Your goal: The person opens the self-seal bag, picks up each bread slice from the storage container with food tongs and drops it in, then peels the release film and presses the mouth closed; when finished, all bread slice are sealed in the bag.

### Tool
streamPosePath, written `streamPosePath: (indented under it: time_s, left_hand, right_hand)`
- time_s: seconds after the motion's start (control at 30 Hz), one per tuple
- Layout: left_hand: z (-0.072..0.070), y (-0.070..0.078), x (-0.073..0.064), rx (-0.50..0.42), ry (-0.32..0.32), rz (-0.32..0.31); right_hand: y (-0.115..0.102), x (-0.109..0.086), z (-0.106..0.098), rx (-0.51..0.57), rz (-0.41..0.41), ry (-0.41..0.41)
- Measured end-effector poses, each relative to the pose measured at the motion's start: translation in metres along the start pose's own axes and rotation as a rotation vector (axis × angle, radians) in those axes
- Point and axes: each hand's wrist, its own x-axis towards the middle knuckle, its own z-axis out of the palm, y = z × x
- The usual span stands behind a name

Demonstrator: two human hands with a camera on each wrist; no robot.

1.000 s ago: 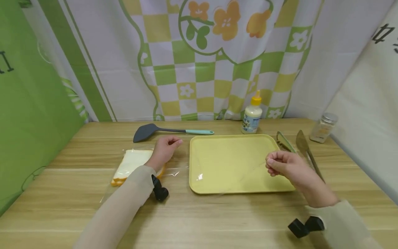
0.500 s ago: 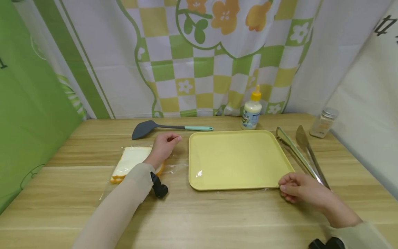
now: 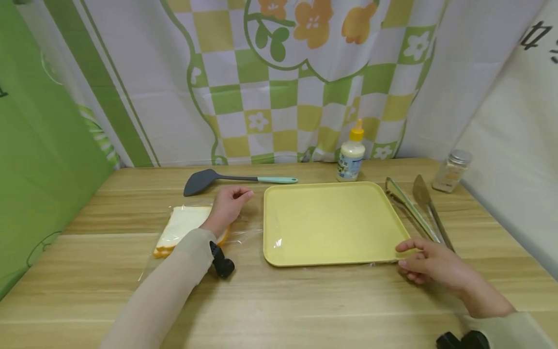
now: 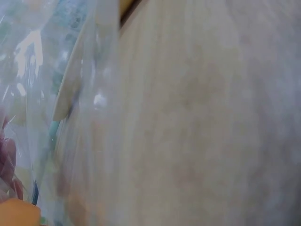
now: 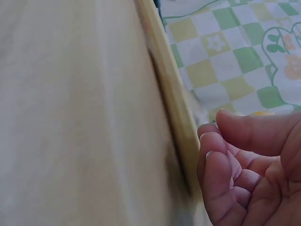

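Note:
A sheet of clear plastic film (image 3: 244,236) stretches from beside the bread over the yellow tray (image 3: 331,223), showing mainly by its glints. My left hand (image 3: 226,206) pinches the film between thumb and index finger left of the tray; in the left wrist view its fingertips (image 4: 7,160) appear behind shiny film. At the tray's front right corner, my right hand (image 3: 440,266) pinches the film's near edge with the thumb, its index finger raised over the rim. White bread slices (image 3: 185,225) with orange-brown crusts lie under my left forearm, partly hidden, with clear plastic around them.
Behind the bread lies a spatula (image 3: 202,182) with a turquoise handle. A squeeze bottle (image 3: 350,157) with a yellow cap stands behind the tray. Metal tongs (image 3: 429,203) lie right of it, and a jar (image 3: 452,172) with a metal lid stands near the table's right edge.
My right hand has come down from above the tray's right part to its front right corner, drawing the film forward. Its index finger has since lifted. My left hand has stayed put.

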Motion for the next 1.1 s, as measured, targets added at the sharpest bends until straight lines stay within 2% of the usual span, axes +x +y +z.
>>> streamPosePath:
  time_s: [0.2,0.33,0.57,0.63,0.73,0.9,0.97,1.1]
  left_hand:
    - [-0.003,0.001,-0.004,-0.009,0.043,-0.005]
    - [-0.010,0.012,-0.010,-0.030,0.086,0.023]
    - [-0.033,0.059,-0.012,-0.056,0.196,0.144]
    - [-0.041,0.074,-0.012,-0.095,0.229,0.180]
    - [-0.051,0.093,-0.011,-0.152,0.287,0.201]
    - [-0.066,0.120,-0.012,-0.237,0.414,0.264]
    - [-0.070,0.128,-0.013,-0.274,0.440,0.294]
    - [-0.075,0.140,-0.016,-0.375,0.445,0.351]
  right_hand:
    - [-0.015,0.008,0.001,0.018,-0.048,-0.026]
    - [-0.029,0.014,0.003,0.019,-0.082,-0.058]
    - [-0.057,0.023,0.009,0.026,-0.115,-0.054]
    - [-0.063,0.025,0.013,0.026,-0.147,-0.056]
    - [-0.070,0.028,0.020,0.037,-0.191,-0.076]
    - [-0.084,0.034,0.031,0.055,-0.217,-0.114]
    - [-0.090,0.037,0.036,0.051,-0.233,-0.125]
    - [-0.102,0.043,0.045,0.041,-0.257,-0.144]
